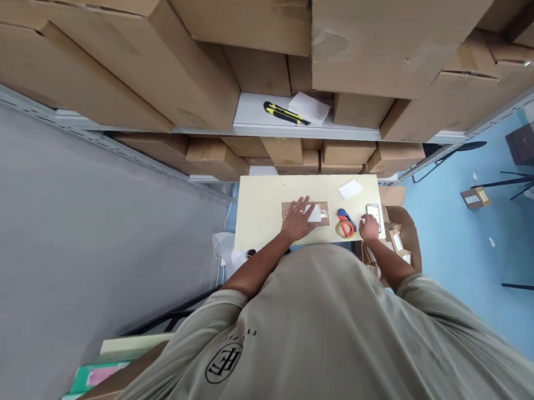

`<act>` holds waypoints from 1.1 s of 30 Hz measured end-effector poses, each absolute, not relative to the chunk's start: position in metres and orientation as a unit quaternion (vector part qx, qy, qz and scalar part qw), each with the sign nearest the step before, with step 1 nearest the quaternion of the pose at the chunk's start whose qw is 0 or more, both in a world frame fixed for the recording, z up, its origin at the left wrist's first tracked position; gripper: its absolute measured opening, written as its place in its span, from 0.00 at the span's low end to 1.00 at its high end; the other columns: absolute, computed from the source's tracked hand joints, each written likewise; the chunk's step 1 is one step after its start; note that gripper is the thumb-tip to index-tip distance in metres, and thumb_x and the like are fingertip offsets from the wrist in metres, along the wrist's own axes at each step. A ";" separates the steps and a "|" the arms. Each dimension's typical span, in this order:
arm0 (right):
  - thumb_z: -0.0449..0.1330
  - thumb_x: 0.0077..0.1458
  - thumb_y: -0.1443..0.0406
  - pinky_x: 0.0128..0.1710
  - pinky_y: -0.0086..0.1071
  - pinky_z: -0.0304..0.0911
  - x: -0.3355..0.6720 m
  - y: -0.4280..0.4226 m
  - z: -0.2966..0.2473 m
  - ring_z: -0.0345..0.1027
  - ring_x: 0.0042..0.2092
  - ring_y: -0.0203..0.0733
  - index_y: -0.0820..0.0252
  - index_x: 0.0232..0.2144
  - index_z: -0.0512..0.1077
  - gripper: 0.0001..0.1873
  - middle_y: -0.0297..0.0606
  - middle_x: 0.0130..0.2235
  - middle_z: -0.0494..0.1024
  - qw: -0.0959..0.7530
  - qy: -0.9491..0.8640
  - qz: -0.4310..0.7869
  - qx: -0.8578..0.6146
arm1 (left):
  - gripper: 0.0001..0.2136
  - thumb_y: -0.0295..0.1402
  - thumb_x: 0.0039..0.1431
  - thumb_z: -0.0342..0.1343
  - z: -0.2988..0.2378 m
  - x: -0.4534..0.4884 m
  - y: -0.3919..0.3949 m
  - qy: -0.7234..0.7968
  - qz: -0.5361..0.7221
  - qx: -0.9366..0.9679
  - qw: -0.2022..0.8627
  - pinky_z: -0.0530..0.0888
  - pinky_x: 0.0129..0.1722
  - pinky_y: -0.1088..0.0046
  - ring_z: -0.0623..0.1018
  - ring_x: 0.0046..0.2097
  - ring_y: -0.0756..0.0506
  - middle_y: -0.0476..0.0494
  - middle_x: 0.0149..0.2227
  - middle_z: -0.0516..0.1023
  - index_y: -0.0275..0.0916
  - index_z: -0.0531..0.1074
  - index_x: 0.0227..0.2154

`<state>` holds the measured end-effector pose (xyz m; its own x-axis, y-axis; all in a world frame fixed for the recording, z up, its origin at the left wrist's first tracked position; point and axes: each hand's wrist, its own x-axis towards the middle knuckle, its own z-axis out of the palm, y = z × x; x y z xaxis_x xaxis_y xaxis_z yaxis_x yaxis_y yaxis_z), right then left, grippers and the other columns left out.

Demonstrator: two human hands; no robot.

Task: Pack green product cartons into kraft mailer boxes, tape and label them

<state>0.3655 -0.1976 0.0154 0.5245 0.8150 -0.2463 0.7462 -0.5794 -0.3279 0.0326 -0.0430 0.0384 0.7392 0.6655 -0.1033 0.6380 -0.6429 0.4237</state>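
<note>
Cardboard sheet (304,212) lies under open, flat left-hand fingers (301,206); curled right-hand fingers (367,223) touch phone (373,216).

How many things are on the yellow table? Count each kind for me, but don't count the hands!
Brown cardboard sheet: 1
White paper piece on the cardboard: 1
Loose white paper sheet: 1
Roll of tape: 1
Blue-and-orange tool: 1
Smartphone: 1
Total: 6

Circled monogram (223,363) on beige T-shirt (332,321), white print on brown card (322,213) too small to read
</note>
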 end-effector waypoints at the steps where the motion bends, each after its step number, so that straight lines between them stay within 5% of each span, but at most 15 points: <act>1: 0.54 0.69 0.66 0.65 0.49 0.64 0.383 -0.209 0.011 0.72 0.63 0.62 0.63 0.55 0.77 0.17 0.61 0.61 0.81 0.071 -0.446 0.181 -0.874 | 0.41 0.51 0.74 0.58 0.032 0.035 -0.044 0.341 0.006 0.914 0.220 0.42 0.83 0.40 0.45 0.86 0.25 0.30 0.86 0.45 0.37 0.58 0.82; 6: 0.54 0.73 0.57 0.81 0.60 0.44 0.443 -0.231 -0.005 0.49 0.82 0.67 0.65 0.67 0.72 0.28 0.57 0.80 0.63 -0.022 -0.486 0.210 -0.848 | 0.43 0.39 0.72 0.60 0.002 0.028 -0.039 0.315 -0.062 0.928 0.191 0.40 0.83 0.37 0.41 0.86 0.27 0.34 0.87 0.39 0.41 0.52 0.85; 13: 0.51 0.76 0.51 0.84 0.63 0.30 0.464 -0.208 -0.025 0.35 0.86 0.67 0.67 0.73 0.66 0.35 0.56 0.83 0.58 -0.097 -0.521 0.274 -0.803 | 0.45 0.44 0.74 0.56 -0.014 0.022 -0.038 0.344 -0.025 0.919 0.193 0.42 0.84 0.39 0.44 0.86 0.27 0.29 0.86 0.42 0.32 0.47 0.85; 20: 0.54 0.77 0.51 0.84 0.60 0.38 0.467 -0.208 -0.032 0.41 0.85 0.65 0.66 0.70 0.70 0.31 0.58 0.81 0.62 -0.063 -0.510 0.263 -0.816 | 0.52 0.58 0.74 0.55 -0.019 0.010 -0.046 0.429 -0.001 0.882 0.196 0.42 0.83 0.39 0.43 0.86 0.25 0.23 0.86 0.40 0.27 0.43 0.85; 24: 0.56 0.75 0.48 0.80 0.60 0.50 0.443 -0.195 -0.018 0.53 0.81 0.67 0.64 0.64 0.73 0.29 0.61 0.76 0.69 0.055 -0.545 0.224 -0.806 | 0.55 0.59 0.73 0.57 -0.020 -0.005 -0.037 0.490 -0.021 0.851 0.190 0.48 0.81 0.34 0.40 0.86 0.22 0.21 0.86 0.36 0.27 0.39 0.85; 27: 0.58 0.73 0.48 0.77 0.58 0.58 0.400 -0.163 0.004 0.62 0.76 0.64 0.65 0.67 0.72 0.33 0.64 0.74 0.71 0.145 -0.618 0.216 -0.742 | 0.56 0.56 0.70 0.62 -0.021 -0.014 -0.023 0.493 -0.037 0.846 0.198 0.56 0.80 0.36 0.48 0.84 0.19 0.21 0.86 0.34 0.28 0.40 0.85; 33: 0.69 0.66 0.51 0.82 0.57 0.49 0.287 -0.092 0.037 0.49 0.83 0.64 0.62 0.80 0.60 0.49 0.57 0.83 0.56 0.086 -0.755 0.212 -0.614 | 0.60 0.49 0.65 0.69 -0.029 -0.018 -0.015 0.467 -0.007 0.857 0.218 0.64 0.78 0.47 0.57 0.82 0.20 0.18 0.86 0.31 0.24 0.39 0.84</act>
